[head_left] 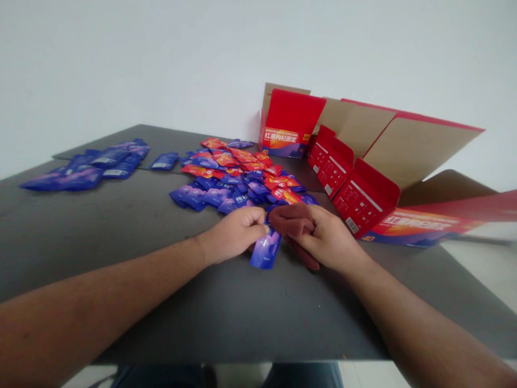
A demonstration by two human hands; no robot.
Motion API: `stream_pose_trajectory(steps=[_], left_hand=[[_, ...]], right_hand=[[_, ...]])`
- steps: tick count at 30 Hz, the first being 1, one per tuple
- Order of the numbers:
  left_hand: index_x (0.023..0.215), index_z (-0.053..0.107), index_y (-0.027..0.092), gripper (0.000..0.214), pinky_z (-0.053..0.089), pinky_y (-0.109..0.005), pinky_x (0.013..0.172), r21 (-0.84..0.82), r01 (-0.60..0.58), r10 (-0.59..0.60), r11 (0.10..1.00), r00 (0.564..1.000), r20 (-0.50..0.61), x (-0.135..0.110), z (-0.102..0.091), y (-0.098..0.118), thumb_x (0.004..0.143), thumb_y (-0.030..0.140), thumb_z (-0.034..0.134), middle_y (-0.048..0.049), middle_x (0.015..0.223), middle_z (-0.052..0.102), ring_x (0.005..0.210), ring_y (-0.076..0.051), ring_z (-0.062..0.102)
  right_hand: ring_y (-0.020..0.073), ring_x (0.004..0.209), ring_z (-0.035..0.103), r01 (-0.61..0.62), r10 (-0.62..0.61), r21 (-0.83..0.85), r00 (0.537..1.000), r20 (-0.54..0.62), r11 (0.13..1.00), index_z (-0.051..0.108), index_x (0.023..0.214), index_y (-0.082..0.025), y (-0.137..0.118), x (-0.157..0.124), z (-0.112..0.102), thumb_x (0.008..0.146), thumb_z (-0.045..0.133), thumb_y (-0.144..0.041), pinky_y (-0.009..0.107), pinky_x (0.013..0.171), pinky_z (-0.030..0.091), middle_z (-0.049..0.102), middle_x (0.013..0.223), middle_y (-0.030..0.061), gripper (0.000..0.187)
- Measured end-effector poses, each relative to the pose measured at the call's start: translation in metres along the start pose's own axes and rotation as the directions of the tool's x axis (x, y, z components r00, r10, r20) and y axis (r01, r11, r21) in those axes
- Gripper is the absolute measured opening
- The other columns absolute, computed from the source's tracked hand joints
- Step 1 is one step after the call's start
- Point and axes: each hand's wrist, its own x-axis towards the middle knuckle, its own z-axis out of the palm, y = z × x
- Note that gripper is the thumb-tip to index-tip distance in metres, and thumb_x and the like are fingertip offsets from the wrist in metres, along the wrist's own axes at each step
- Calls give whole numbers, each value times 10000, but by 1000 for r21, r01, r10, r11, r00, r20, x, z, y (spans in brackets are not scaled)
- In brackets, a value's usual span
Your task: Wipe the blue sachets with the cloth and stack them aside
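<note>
At the far left of the dark grey surface (121, 231), a spread of blue-purple pouches (117, 158) lies in overlapping layers, set well apart from the rest, which I take as a way of keeping that lot from mixing. A lone pouch (164, 161) lies flat just beside it, in the gap before the big mixed heap (230, 180) of red-orange and blue-purple pouches. The heap sits close in front of me, I judge, so that any pouch is a short reach away.

At the heap's near edge, my left grip (246, 231) is pinched, thumb against curled forefinger, on the upper part of a single blue-purple pouch (265, 253). Its lower end points towards me (whether it rests on the surface or hangs just above it, I cannot tell). Holding it by one end seems to leave most of its printed front uncovered.

Right beside it, my right grip (333, 237) is clenched around a bunched reddish-brown cloth (294, 221); one fold comes up against the pouch's top, and another drops lower. Bunching it probably gives a thicker, easier handful.

Behind the heap stands a red carton (285, 143) with its lid raised. Further right, overlapping red carton panels (367, 196) lead to a nearer carton (420, 227), flaps spread wide, perhaps to leave the mouths unobstructed.
</note>
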Motion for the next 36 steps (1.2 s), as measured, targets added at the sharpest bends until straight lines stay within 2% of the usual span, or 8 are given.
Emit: stream_pose_trajectory(steps=[3,7,12,17,22,27,31,36], left_hand=[[736,473,193,229,353,-237,554,-2,-6,6,1000,1000,-3,0,0,0,890,292,610,47,658,509,586,-94,449],[757,517,184,202,358,-238,569,15,-22,22,1000,1000,16,0,0,1,892,289,625,43,681,537,612,-98,471],[737,469,194,238,362,-240,563,23,-9,10,1000,1000,-5,0,-1,1,902,298,607,48,667,525,592,-98,475],[766,513,184,194,359,-236,570,29,-20,20,999,1000,7,0,-1,1,892,286,620,45,685,529,613,-99,471],[746,477,190,236,359,-232,562,48,-18,19,999,1000,-20,0,-1,0,900,311,608,46,680,501,603,-96,449],[755,518,182,198,358,-233,566,20,-29,29,999,1000,-3,0,0,2,883,289,624,41,682,525,610,-98,456],[732,474,193,236,349,-233,556,17,-20,21,1000,1000,-20,0,0,2,887,302,614,47,661,503,585,-95,442],[735,498,185,222,343,-227,566,18,-27,27,999,1000,-1,0,0,3,876,295,631,41,683,502,618,-98,435]], right_hand=[[230,989,727,-29,29,15,1000,0,999,737,1243,-284,1,0,0,872,658,-197,334,847,551,783,1137,24,389],[244,983,708,40,-40,-2,995,88,999,737,1201,-244,2,-1,0,825,698,-194,351,849,537,776,1091,44,382],[233,1020,723,-22,23,33,1000,-9,999,730,1257,-292,2,0,0,869,653,-175,343,861,541,778,1167,19,413],[248,971,714,24,-25,16,997,79,1000,742,1187,-250,-1,0,0,825,693,-183,359,846,546,778,1096,44,372],[234,1019,725,-37,37,46,999,9,998,733,1266,-302,-1,1,-1,884,655,-197,339,853,547,780,1163,19,404],[241,994,721,25,-28,40,997,75,999,745,1218,-264,-1,0,0,842,676,-174,344,850,550,785,1116,37,394],[238,1013,731,-44,44,35,999,-7,998,733,1261,-286,0,0,0,874,643,-182,341,845,549,786,1155,24,411],[244,970,726,21,-23,31,997,69,999,751,1191,-264,-3,-1,0,826,687,-171,351,834,551,788,1102,33,382]])
